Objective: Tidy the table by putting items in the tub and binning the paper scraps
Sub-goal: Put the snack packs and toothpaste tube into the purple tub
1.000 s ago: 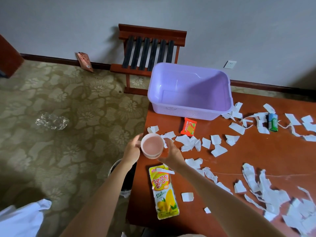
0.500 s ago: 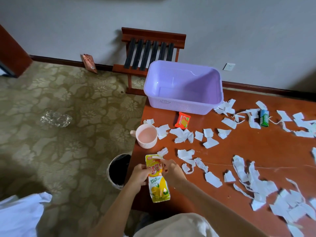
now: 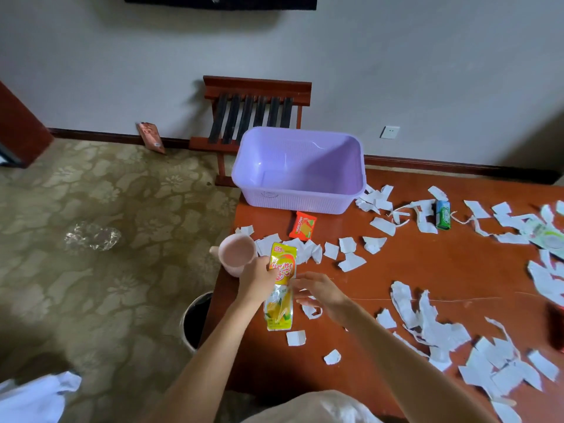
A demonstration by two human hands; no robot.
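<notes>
My left hand [image 3: 258, 277] grips a yellow drink pouch [image 3: 280, 286] near its top and holds it lifted above the table's left edge. My right hand [image 3: 317, 293] hovers just right of the pouch with fingers spread, holding nothing. A pink cup [image 3: 236, 254] stands at the table's left edge behind my left hand. The purple tub [image 3: 300, 195] sits at the table's far left corner with nothing in it. White paper scraps [image 3: 432, 326] lie scattered over the red-brown table [image 3: 427, 270]. A black bin [image 3: 195, 319] stands on the floor beside the table's left edge.
An orange snack packet [image 3: 303, 225] lies in front of the tub and a green packet [image 3: 442, 214] lies to the right among scraps. A wooden rack [image 3: 256, 111] stands against the wall behind the tub. Crumpled clear plastic [image 3: 91, 236] lies on the carpet.
My hands left the pink cup on the table, took hold of the yellow pouch, and my left hand has lifted it. My right hand has let go of it.
</notes>
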